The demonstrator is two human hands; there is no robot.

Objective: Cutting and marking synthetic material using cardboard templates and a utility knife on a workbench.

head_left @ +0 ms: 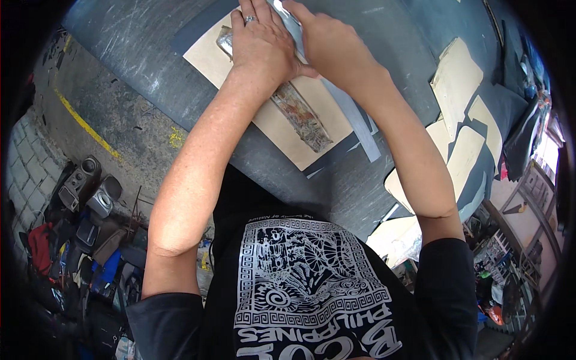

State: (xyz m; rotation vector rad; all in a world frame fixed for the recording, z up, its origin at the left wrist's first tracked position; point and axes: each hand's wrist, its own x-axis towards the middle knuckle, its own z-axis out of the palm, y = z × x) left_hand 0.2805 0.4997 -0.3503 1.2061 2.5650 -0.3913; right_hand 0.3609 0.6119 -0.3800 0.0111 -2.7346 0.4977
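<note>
My left hand [262, 45], a ring on one finger, lies with fingers stretched out on a long, worn metal bar [302, 117] with rusty patches. The bar rests slantwise on a tan sheet [288, 147], and its middle is hidden under my hand and wrist. Close on the right, my right hand [333, 45] is closed, its thumb side toward the left hand. A shiny pale edge shows beside its fingers, but what it grips is mostly hidden. Below the right hand, a narrow grey strip [358, 129] runs along the tan sheet's edge. Dark sheet material shows under the tan one.
The dark, scratched tabletop [144, 30] spreads around the work. Tan cut pieces [459, 75] and dark scraps lie at the right. Grey speakers [84, 177] and piled bags [42, 249] stand on the floor at left. A wooden frame [531, 198] leans at far right.
</note>
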